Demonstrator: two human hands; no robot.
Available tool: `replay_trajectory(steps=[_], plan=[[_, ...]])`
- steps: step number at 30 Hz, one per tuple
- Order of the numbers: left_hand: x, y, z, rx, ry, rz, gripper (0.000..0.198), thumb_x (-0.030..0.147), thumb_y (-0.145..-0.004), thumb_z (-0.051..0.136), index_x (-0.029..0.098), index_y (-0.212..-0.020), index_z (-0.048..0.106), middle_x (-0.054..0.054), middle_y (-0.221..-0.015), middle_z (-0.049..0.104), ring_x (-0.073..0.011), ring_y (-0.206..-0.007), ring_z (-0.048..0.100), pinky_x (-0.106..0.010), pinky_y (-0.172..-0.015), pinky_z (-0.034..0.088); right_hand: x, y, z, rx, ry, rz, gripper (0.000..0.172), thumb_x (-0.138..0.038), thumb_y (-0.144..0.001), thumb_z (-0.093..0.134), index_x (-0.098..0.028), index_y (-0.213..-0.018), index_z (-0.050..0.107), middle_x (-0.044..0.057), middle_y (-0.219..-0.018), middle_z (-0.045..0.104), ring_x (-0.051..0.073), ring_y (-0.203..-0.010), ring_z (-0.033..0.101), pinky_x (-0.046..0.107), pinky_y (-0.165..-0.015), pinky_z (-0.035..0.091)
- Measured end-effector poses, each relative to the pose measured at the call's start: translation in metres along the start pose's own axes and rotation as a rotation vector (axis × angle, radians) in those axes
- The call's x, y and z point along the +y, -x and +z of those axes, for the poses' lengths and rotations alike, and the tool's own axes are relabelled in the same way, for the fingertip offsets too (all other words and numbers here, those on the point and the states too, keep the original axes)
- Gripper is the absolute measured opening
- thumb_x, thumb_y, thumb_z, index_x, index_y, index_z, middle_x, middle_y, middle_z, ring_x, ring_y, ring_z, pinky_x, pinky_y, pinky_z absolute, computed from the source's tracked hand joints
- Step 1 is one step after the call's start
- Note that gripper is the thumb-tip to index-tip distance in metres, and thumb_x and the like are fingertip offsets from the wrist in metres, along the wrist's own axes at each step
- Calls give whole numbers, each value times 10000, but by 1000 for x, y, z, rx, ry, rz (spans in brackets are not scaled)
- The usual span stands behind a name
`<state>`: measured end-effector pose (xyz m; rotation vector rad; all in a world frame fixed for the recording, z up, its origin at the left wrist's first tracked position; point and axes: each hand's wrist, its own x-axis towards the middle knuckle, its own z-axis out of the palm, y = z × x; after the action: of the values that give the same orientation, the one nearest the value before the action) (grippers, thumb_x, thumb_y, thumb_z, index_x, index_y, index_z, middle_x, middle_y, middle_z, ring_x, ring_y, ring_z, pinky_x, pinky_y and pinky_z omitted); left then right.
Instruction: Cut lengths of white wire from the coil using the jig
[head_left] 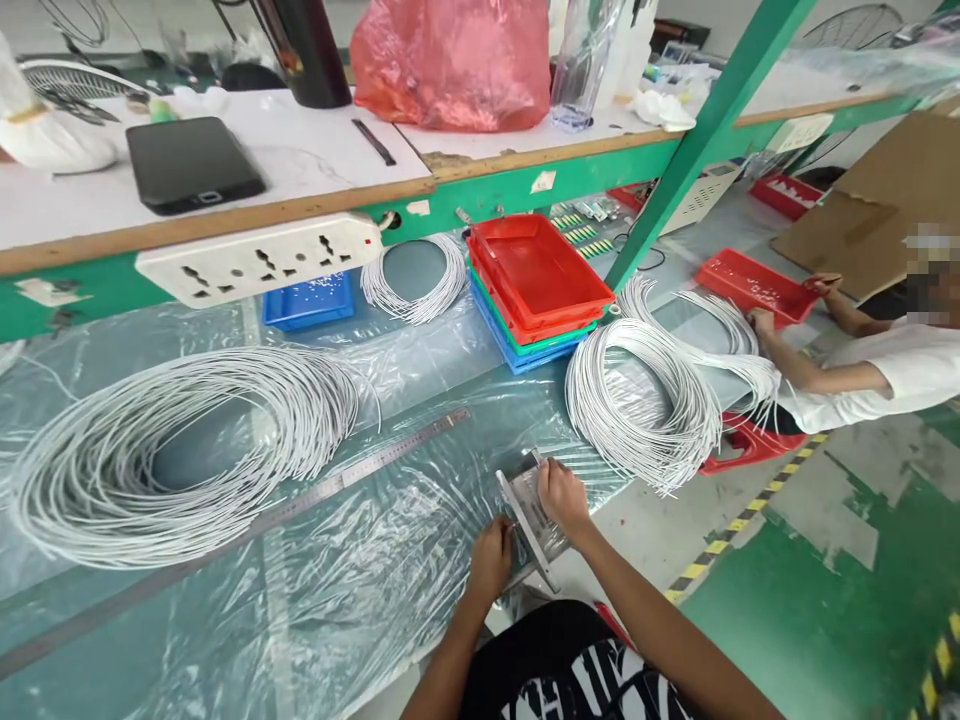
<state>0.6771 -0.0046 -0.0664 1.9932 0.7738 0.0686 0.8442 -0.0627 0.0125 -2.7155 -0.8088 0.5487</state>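
My left hand point(490, 556) and my right hand point(561, 496) both rest on a flat metal plate-like tool point(527, 520) at the near edge of the plastic-covered table point(315, 600). The fingers of both hands curl over the tool. A coil of white wire point(645, 400) lies just right of the tool. A much larger white wire coil point(172, 450) lies to the left. A long steel ruler point(360, 470) runs diagonally between them.
Stacked red, green and blue trays point(536, 285) stand behind. A small blue tray point(309, 300), a third wire coil point(416, 285) and a white power strip point(259, 258) are under the shelf. A phone point(191, 162) and red bag point(454, 60) sit above. Another person point(862, 360) works at right.
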Motion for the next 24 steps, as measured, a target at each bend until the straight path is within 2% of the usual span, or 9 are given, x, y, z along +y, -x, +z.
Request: replay_trajectory(steps=[8,15,21,24], plan=[[4,-6,6,15,17,-32,245,287,-946,341,205,-889,565,-91,-879,710,-236,-819,654,-362,-760,473,3,-4,1,-11,6,0,348,-263,-1059,268,-165,-952,584,114,-928,709,225,-794,677,296,-629,381],[7,-6,1,-36,12,10,261,287,-961,342,206,-898,582,-86,-876,706,-235,-836,656,-356,-766,471,6,-4,3,-11,7,-7,367,-267,-1057,252,-160,-965,591,101,-929,705,210,-789,678,283,-625,385],[8,-5,0,-122,-25,-61,271,234,-957,339,183,-991,603,-139,-1008,706,-273,-961,658,-406,-871,467,7,-2,8,-10,-8,-1,368,-256,-1038,259,-149,-1001,609,127,-969,711,229,-836,692,296,-700,448],[15,3,3,-157,-16,-127,258,186,-941,380,175,-1011,628,-165,-1036,696,-300,-1023,648,-437,-906,466,14,2,15,9,-46,-31,405,-268,-1013,254,-128,-996,634,172,-920,709,266,-812,698,341,-712,490]])
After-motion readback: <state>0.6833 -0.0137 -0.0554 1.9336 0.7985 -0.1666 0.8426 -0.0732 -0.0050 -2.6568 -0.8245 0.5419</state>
